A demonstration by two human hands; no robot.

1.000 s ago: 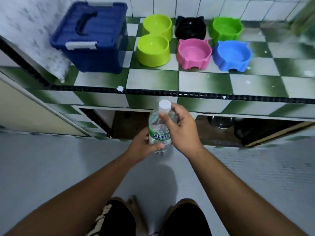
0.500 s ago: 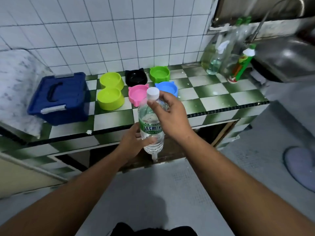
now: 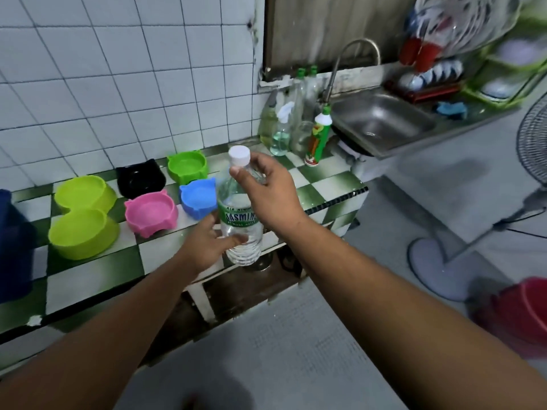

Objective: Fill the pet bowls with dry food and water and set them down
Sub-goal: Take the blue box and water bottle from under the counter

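Tiled counter (image 3: 85, 281); right hand (image 3: 268, 192) partly hides bottle (image 3: 241, 247)

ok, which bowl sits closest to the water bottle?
The blue cat-eared bowl, right beside the held bottle; the pink bowl and the rest sit farther off.

Clear glossy plastic bottle (image 3: 240, 229), shiny steel sink (image 3: 381, 125), glazed tile counter (image 3: 97, 273).

The desk (image 3: 88, 279) carries four cat-eared bowls: one pink bowl (image 3: 151, 213), one blue bowl (image 3: 197, 199), one green bowl (image 3: 187, 167), one black bowl (image 3: 140, 179). There is also one lime double bowl (image 3: 84, 220) with two cups, and one water bottle (image 3: 241, 232).
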